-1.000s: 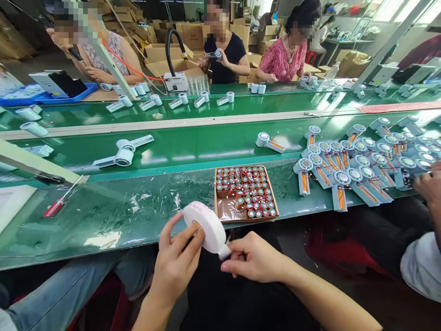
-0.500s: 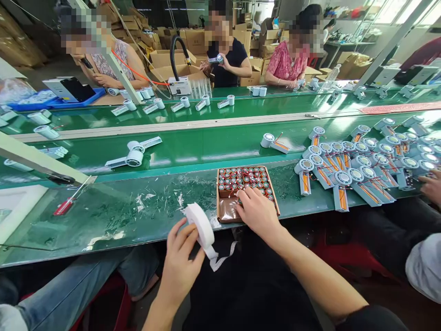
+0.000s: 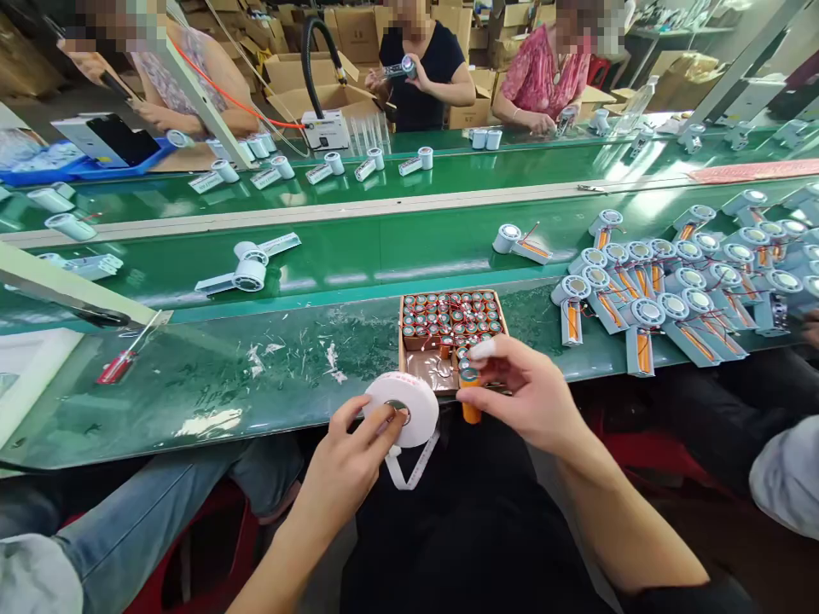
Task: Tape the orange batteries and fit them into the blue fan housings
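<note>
The orange battery (image 3: 472,409) is at the near edge of the box (image 3: 424,365), pinched in my right hand (image 3: 528,392), which was over the box a moment ago. My left hand (image 3: 351,452), half curled, grips the tape roll (image 3: 415,399); now I have both.

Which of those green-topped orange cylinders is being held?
The orange cylinder pinched in the right hand's grip; the other green-topped ones sit in the box.

Green bench (image 3: 366,334), surface marked. On it, left to right: white slab (image 3: 39,345); red-handled screwdriver (image 3: 116,367); loose white scraps (image 3: 332,362); open carton (image 3: 417,362) with wired cells (image 3: 435,307) — then clustered pale-blue housings (image 3: 645,313).
</note>
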The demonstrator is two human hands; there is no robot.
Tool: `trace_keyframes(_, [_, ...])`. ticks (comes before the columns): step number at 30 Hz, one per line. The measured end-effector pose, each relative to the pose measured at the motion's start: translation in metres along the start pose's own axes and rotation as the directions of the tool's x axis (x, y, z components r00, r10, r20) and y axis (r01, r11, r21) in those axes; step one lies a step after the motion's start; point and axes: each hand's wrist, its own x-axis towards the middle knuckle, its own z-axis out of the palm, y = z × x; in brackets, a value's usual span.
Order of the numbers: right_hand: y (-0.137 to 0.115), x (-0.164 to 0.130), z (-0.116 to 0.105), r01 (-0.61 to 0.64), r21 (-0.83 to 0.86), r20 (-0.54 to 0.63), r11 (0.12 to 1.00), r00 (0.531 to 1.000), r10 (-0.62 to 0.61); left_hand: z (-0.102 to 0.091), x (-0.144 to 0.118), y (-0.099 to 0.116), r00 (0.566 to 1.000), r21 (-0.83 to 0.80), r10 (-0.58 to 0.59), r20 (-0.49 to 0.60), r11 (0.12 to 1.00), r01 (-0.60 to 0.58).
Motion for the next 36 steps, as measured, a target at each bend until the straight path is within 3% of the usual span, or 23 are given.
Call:
trace_keyframes(4, [0.015, -0.008, 0.009, -0.057, -0.121, 0.105, 0.991, 0.992, 0.07, -0.009, 0.012, -0.004, 0.994, 0.057, 0.108, 0.009, 0.992, -0.109])
trace_keyframes(9, [0.032, -0.018, 0.013, -0.317, 0.15, 0.158, 0.936, 0.943, 0.294, -0.015, 0.023, -0.01, 0.995, 0.093, 0.097, -0.036, 0.991, -0.093])
trace_keyframes(10, [0.034, -0.019, 0.016, -0.322, 0.228, 0.096, 0.919, 0.947, 0.308, -0.015, 0.025, -0.008, 0.996, 0.09, 0.073, -0.051, 0.994, -0.068])
trace_keyframes(12, [0.035, -0.02, 0.03, -0.232, 0.382, -0.137, 0.894, 0.943, 0.303, -0.01, 0.028, 0.002, 0.995, 0.059, 0.01, -0.098, 0.998, -0.005])
trace_keyframes(14, [0.037, -0.018, 0.047, -0.096, 0.479, -0.373, 0.873, 0.878, 0.301, -0.002, 0.032, 0.019, 0.982, -0.012, -0.065, -0.179, 0.998, 0.063])
trace_keyframes(16, [0.039, -0.014, 0.054, -0.021, 0.508, -0.481, 0.861, 0.823, 0.304, 0.005, 0.035, 0.039, 0.96, -0.1, -0.142, -0.24, 0.988, 0.121])
trace_keyframes(18, [0.04, -0.007, 0.041, -0.017, 0.494, -0.484, 0.869, 0.825, 0.292, 0.01, 0.035, 0.053, 0.948, -0.171, -0.182, -0.261, 0.975, 0.14])
trace_keyframes(20, [0.037, 0.003, 0.005, 0.029, 0.446, -0.523, 0.894, 0.82, 0.234, 0.012, 0.03, 0.05, 0.947, -0.2, -0.197, -0.253, 0.968, 0.148])
trace_keyframes(21, [0.035, 0.009, -0.019, 0.087, 0.414, -0.579, 0.906, 0.793, 0.189, 0.013, 0.025, 0.042, 0.947, -0.198, -0.217, -0.238, 0.965, 0.171])
trace_keyframes(23, [0.033, 0.017, -0.068, 0.225, 0.34, -0.722, 0.913, 0.684, 0.101, 0.015, 0.007, 0.012, 0.939, -0.188, -0.301, -0.167, 0.944, 0.27])
trace_keyframes(26, [0.04, 0.012, -0.115, 0.19, 0.282, -0.747, 0.94, 0.658, 0.091, 0.016, -0.032, -0.047, 0.906, -0.215, -0.418, 0.072, 0.88, 0.423])
trace_keyframes(28, [0.052, -0.004, -0.122, 0.094, 0.276, -0.763, 0.957, 0.627, 0.158, 0.018, -0.053, -0.085, 0.867, -0.287, -0.44, 0.234, 0.821, 0.494])
trace_keyframes(30, [0.067, -0.025, -0.118, -0.024, 0.323, -0.768, 0.946, 0.577, 0.277, 0.022, -0.057, -0.119, 0.801, -0.335, -0.518, 0.302, 0.729, 0.597])
trace_keyframes(33, [0.089, -0.047, -0.11, -0.15, 0.41, -0.754, 0.9, 0.499, 0.426, 0.031, -0.026, -0.177, 0.645, -0.286, -0.73, 0.225, 0.584, 0.76])
trace_keyframes(36, [0.101, -0.054, -0.109, -0.191, 0.404, -0.762, 0.895, 0.472, 0.444, 0.041, 0.029, -0.242, 0.502, -0.178, -0.855, 0.13, 0.478, 0.86])
